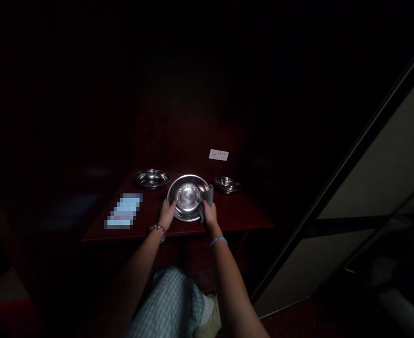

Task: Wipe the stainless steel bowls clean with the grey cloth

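Observation:
A shiny steel bowl (187, 196) is tilted towards me above the dark red desk, its inside facing me. My left hand (167, 212) grips its left rim, thumb over the edge. At the right rim, my right hand (209, 212) is closed on a grey cloth (207, 199), which lies against the bowl's wall. Another steel bowl (152, 179) rests on the desk to the left. Behind my right hand sits a small stack of steel bowls (227, 185).
On the left of the desk (242, 216) lies a blurred-out pale blue rectangle (125, 210). A white power socket (218, 154) is set in the back wall. Dark panels close in on both sides. My knee (171, 291) is below the front edge.

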Tool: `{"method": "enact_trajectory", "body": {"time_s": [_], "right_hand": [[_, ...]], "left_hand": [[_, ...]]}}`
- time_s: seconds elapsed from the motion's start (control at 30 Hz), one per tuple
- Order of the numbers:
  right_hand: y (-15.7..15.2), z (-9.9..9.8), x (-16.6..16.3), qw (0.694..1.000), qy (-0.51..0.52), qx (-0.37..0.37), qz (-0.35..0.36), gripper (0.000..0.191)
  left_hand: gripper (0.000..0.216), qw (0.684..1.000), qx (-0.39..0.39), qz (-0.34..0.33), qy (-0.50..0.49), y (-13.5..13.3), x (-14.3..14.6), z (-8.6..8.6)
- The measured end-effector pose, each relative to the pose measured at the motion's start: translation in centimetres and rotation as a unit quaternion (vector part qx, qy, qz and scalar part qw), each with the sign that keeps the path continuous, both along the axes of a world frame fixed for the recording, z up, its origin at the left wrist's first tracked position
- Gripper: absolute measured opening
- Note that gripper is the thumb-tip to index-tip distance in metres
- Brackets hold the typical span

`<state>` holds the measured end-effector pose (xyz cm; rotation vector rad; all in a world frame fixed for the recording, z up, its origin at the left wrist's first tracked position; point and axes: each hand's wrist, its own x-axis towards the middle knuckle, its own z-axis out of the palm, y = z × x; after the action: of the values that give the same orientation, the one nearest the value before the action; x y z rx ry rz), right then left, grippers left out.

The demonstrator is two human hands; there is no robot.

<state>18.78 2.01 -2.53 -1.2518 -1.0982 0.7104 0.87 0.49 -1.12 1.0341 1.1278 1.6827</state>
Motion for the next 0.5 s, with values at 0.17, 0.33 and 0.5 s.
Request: {"method": "enact_trajectory", "body": {"time_s": [0.17,0.33,0.5], "right_hand": [[-0.26,0.32,-0.17,1.0,-0.005,-0.003,0.0,0.031],[-0.35,0.41,-0.22,1.0,0.003,-0.007,0.001,0.029],[-0.24,0.18,-0.14,1.0,0.005,-0.007,0.006,0.028]], "left_hand": [[0.027,1.0,-0.001,0.001,0.004,0.19,-0.02,-0.22],[0.032,1.0,0.0,-0.003,0.002,0.39,0.04,-0.44],[0.038,1.0,-0.004,-0.005,0.002,0.43,0.02,-0.41]]}}
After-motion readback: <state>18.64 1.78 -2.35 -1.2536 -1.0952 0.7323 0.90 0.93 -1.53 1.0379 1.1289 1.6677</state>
